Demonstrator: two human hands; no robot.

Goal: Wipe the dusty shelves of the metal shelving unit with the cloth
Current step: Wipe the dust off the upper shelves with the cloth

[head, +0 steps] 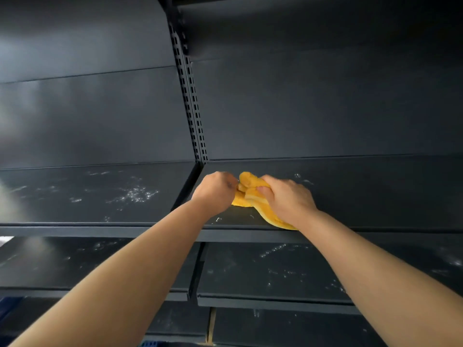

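Note:
A bunched yellow cloth (250,194) lies on the right-hand upper shelf (363,194) of the dark metal shelving unit, close to the shelf's left end. My right hand (288,199) grips the cloth from above, fingers curled round its folds. My left hand (215,191) pinches the cloth's left edge with curled fingers. White dust streaks mark the left-hand upper shelf (100,194), and a few specks lie near the cloth.
A slotted upright post (191,106) divides the two bays. Below are lower shelves (270,269) with dust smears. The dark back panel (313,108) rises behind the shelves, and another shelf overhangs at the top.

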